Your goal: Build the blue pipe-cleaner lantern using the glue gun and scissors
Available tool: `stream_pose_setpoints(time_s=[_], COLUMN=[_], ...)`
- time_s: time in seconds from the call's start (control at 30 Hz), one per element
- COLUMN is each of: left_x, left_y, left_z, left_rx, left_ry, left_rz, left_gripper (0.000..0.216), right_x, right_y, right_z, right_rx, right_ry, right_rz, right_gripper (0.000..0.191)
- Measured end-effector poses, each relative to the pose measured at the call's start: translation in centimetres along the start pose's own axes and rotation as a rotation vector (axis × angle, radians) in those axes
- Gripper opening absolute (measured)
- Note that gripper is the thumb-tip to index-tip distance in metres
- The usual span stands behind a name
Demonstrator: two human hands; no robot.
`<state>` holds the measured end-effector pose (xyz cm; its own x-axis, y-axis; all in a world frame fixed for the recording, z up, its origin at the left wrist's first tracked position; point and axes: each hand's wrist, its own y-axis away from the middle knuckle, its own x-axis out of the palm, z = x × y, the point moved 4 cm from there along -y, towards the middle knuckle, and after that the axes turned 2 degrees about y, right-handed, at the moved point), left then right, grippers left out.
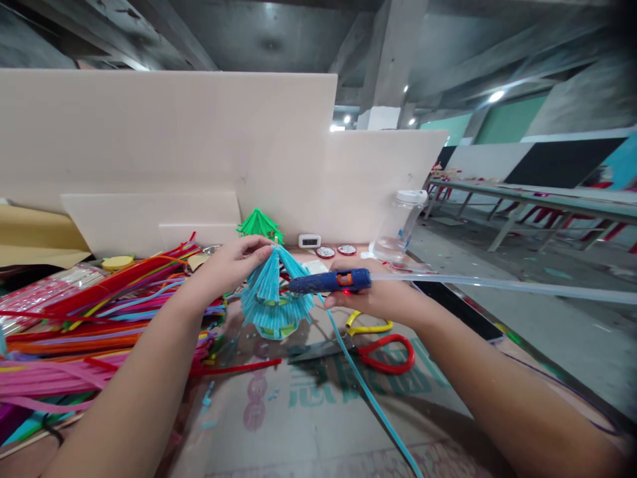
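Note:
A light-blue tiered tree made of pipe cleaners (275, 299) stands on the table. My left hand (229, 264) pinches its tip from the upper left, fingers closed on it. My right hand (379, 297) is wrapped round a blue glue gun (332, 281) whose nozzle points left at the tree's upper side. A long clear glue stick (502, 285) juts out of the gun's back to the right, and its blue cord (369, 397) trails toward me.
A heap of coloured pipe cleaners (84, 318) fills the left. Red-handled scissors (368, 350) and yellow snips (367, 326) lie under my right hand. Behind stand a green pipe-cleaner tree (259, 226), a clear jar (398, 227), a small white clock (309, 240) and white boards (169, 133).

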<state>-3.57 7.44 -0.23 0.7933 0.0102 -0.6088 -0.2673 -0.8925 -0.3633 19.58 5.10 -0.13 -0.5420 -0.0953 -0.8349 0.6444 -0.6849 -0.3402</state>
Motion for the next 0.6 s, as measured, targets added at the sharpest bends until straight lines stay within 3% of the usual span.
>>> stream_pose_setpoints(time_s=[0.6], left_x=[-0.15], left_y=[0.13], left_z=[-0.40], left_rx=[0.030], left_ry=[-0.046], left_rz=[-0.007], left_gripper=[0.047], right_x=[-0.16], right_y=[0.14], right_z=[-0.10], right_rx=[0.005], right_ry=[0.012], right_rz=[-0.003], right_gripper=[0.037])
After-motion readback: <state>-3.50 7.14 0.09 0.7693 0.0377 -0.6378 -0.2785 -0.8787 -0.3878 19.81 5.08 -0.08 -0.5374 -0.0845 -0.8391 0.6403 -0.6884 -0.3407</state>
